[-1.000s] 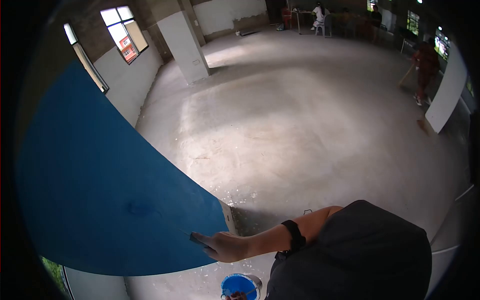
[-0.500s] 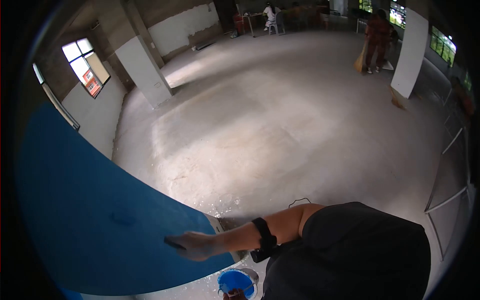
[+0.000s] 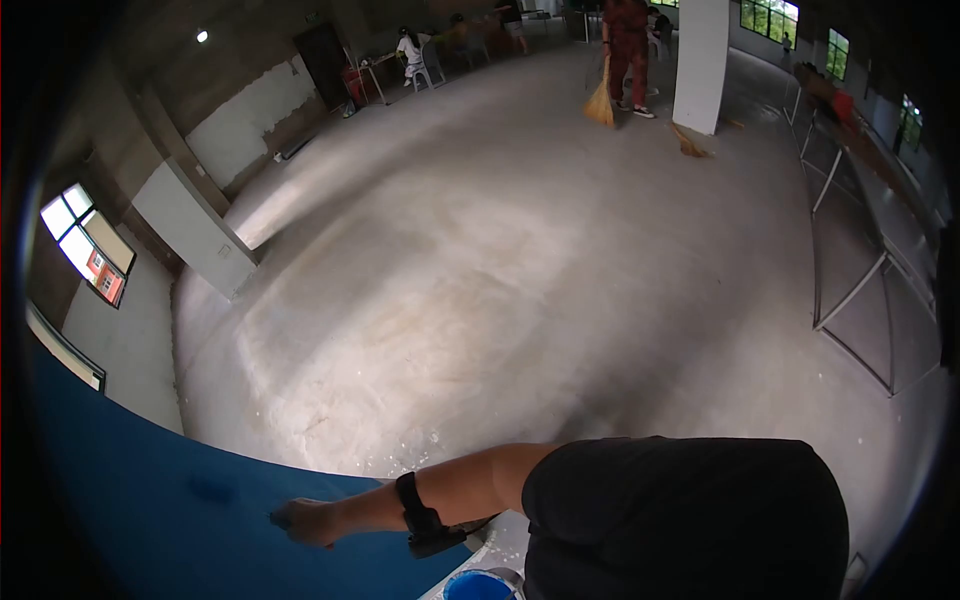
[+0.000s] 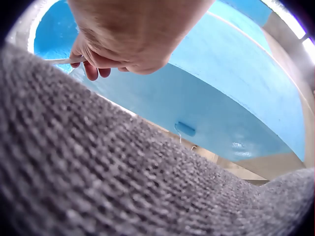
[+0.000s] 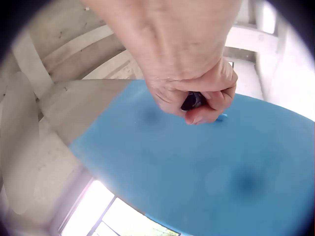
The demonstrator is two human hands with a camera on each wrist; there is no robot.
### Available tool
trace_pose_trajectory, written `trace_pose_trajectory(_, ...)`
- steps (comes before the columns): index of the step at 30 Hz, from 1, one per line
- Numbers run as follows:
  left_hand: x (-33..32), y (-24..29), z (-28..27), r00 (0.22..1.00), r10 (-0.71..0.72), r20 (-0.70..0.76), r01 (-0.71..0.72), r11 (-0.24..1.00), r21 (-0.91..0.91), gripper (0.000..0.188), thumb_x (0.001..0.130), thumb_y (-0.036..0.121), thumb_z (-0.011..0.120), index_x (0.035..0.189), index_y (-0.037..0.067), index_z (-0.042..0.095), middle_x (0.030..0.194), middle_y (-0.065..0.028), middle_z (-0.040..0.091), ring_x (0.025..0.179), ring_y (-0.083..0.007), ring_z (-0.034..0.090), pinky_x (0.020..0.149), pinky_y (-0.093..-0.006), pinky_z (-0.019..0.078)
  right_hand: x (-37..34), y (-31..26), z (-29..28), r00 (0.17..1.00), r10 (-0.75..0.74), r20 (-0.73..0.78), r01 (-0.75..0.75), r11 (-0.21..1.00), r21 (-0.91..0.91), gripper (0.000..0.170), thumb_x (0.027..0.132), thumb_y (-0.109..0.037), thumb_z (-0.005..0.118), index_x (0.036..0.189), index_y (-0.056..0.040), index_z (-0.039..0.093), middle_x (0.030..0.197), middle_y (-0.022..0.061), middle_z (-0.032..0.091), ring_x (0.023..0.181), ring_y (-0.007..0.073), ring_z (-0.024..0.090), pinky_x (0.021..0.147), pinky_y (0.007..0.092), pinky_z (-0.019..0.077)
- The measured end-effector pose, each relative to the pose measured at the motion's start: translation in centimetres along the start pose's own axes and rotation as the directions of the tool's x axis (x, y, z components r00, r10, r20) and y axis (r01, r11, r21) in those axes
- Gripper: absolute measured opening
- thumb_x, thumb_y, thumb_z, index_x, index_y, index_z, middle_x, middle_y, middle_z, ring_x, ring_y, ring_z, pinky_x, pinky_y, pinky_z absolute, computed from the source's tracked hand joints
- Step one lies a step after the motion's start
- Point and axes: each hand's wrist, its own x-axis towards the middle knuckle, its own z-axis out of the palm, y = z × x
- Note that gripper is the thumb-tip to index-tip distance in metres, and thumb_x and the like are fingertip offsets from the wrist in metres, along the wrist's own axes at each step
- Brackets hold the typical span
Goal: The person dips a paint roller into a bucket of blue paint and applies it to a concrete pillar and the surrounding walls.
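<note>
My right hand (image 3: 312,522) grips a black handle (image 5: 193,101), with the arm stretched out to a blue painted wall (image 3: 330,570). A paint roller (image 3: 212,488), coloured like the wall, lies against that wall beyond the knuckles. The left wrist view also shows this roller (image 4: 186,129) on the blue surface, its thin wire frame reaching down. With curled fingers my left hand (image 4: 133,44) holds the white handle (image 4: 61,61) of a bucket (image 4: 51,29) of blue paint. At the bottom of the head view the bucket (image 3: 478,588) is partly cut off; the left hand is out of sight there.
Pale concrete floor (image 3: 450,330) stretches ahead. Further off stands a person (image 3: 627,55) with a straw broom (image 3: 600,105), beside a white pillar (image 3: 702,70). A second broom head (image 3: 692,142) lies near it. Metal frames (image 3: 855,290) line the right side; a window (image 3: 88,245) is at left.
The head view has swung right, so the wall, pillars and windows have slid left. My right hand and the roller appear further left and lower. The left hand has left the head view.
</note>
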Motion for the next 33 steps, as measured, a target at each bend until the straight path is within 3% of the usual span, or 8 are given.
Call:
trace_pose_trajectory(3, -3.3, 0.3, 1.9, 0.994, 0.017, -0.104, -0.019, 1.000, -0.010, 0.044, 0.084, 0.000, 0.059, 0.121, -0.013, 0.040, 0.100, -0.0176, 0.062, 0.085, -0.0200, 0.062, 0.075, -0.0270, 0.0527, -4.9, 2.4, 1.9, 0.994, -0.018, 0.111, 0.029, 0.994, -0.102, 0.026, 0.088, -0.010, 0.039, 0.111, -0.0035, 0.048, 0.075, 0.0152, 0.056, 0.055, 0.0262, 0.058, 0.047, 0.0360, 0.0455)
trace_pose_trajectory(5, -6.0, 1.7, 7.0, 0.905, 0.340, -0.255, -0.310, 0.938, 0.152, 0.024, 0.091, 0.026, 0.049, 0.092, 0.004, 0.060, 0.071, -0.0043, 0.056, 0.061, -0.0168, 0.052, 0.058, -0.0268, 0.0459, -10.7, 2.9, 2.5, 0.979, -0.082, 0.184, 0.135, 0.945, -0.298, 0.044, 0.089, -0.011, 0.044, 0.132, -0.0061, 0.039, 0.071, 0.0162, 0.058, 0.054, 0.0294, 0.058, 0.055, 0.0384, 0.0434)
trace_pose_trajectory(6, -3.0, -1.0, 3.8, 0.962, -0.019, -0.271, -0.128, 0.848, -0.514, 0.021, 0.087, 0.027, 0.051, 0.087, 0.006, 0.050, 0.081, -0.0077, 0.054, 0.081, -0.0233, 0.053, 0.078, -0.0409, 0.0421, -12.4, 3.8, 2.6, 0.971, -0.091, 0.220, 0.155, 0.943, -0.293, 0.051, 0.087, -0.010, 0.048, 0.136, -0.0046, 0.035, 0.065, 0.0161, 0.058, 0.052, 0.0300, 0.057, 0.053, 0.0380, 0.0434)
trace_pose_trajectory(17, -6.8, 2.2, 8.5, 0.894, -0.028, -0.447, -0.262, 0.775, -0.574, 0.013, 0.088, 0.010, 0.045, 0.098, 0.001, 0.045, 0.081, -0.0133, 0.056, 0.077, -0.0263, 0.058, 0.075, -0.0427, 0.0502, 4.0, 1.9, -3.1, 0.997, 0.060, -0.058, -0.066, 0.991, -0.119, 0.052, 0.087, -0.015, 0.047, 0.135, 0.0001, 0.034, 0.059, 0.0031, 0.049, 0.042, 0.0089, 0.046, 0.039, 0.0243, 0.0418)
trace_pose_trajectory(20, -6.6, 2.2, 8.9, 0.867, -0.074, -0.493, -0.267, 0.766, -0.585, 0.015, 0.089, 0.010, 0.045, 0.100, 0.000, 0.045, 0.081, -0.0136, 0.055, 0.077, -0.0264, 0.058, 0.075, -0.0427, 0.0501, 3.0, 3.9, -2.7, 0.996, -0.086, -0.018, 0.075, 0.945, -0.320, 0.056, 0.086, -0.017, 0.049, 0.136, -0.0001, 0.033, 0.061, 0.0090, 0.054, 0.045, 0.0164, 0.053, 0.045, 0.0306, 0.0452)
trace_pose_trajectory(21, -6.4, 2.2, 9.0, 0.862, -0.090, -0.499, -0.259, 0.767, -0.587, 0.015, 0.089, 0.010, 0.045, 0.100, 0.000, 0.045, 0.082, -0.0141, 0.055, 0.077, -0.0268, 0.057, 0.075, -0.0426, 0.0499, 0.5, 2.9, -2.5, 0.999, -0.047, 0.016, 0.050, 0.939, -0.339, 0.052, 0.085, -0.016, 0.047, 0.133, -0.0006, 0.035, 0.066, 0.0208, 0.059, 0.063, 0.0347, 0.062, 0.059, 0.0417, 0.0478)
trace_pose_trajectory(28, -4.3, 3.5, 9.9, 0.840, -0.145, -0.523, -0.241, 0.763, -0.599, 0.015, 0.089, 0.011, 0.046, 0.099, 0.000, 0.044, 0.084, -0.0147, 0.054, 0.080, -0.0289, 0.057, 0.076, -0.0431, 0.0495, -4.0, 8.1, -3.1, 0.959, -0.190, 0.208, 0.268, 0.845, -0.464, 0.057, 0.083, -0.014, 0.053, 0.136, -0.0057, 0.032, 0.078, 0.0217, 0.061, 0.066, 0.0375, 0.061, 0.061, 0.0437, 0.0482)
trace_pose_trajectory(33, -5.5, 3.0, 9.9, 0.826, -0.140, -0.545, -0.260, 0.764, -0.590, 0.015, 0.089, 0.012, 0.046, 0.099, 0.000, 0.044, 0.085, -0.0147, 0.053, 0.080, -0.0295, 0.057, 0.075, -0.0447, 0.0489, 5.2, 3.8, -5.8, 0.958, -0.285, -0.042, 0.239, 0.866, -0.440, 0.053, 0.082, -0.015, 0.054, 0.132, -0.0058, 0.040, 0.061, 0.0190, 0.058, 0.059, 0.0348, 0.061, 0.059, 0.0414, 0.0481)
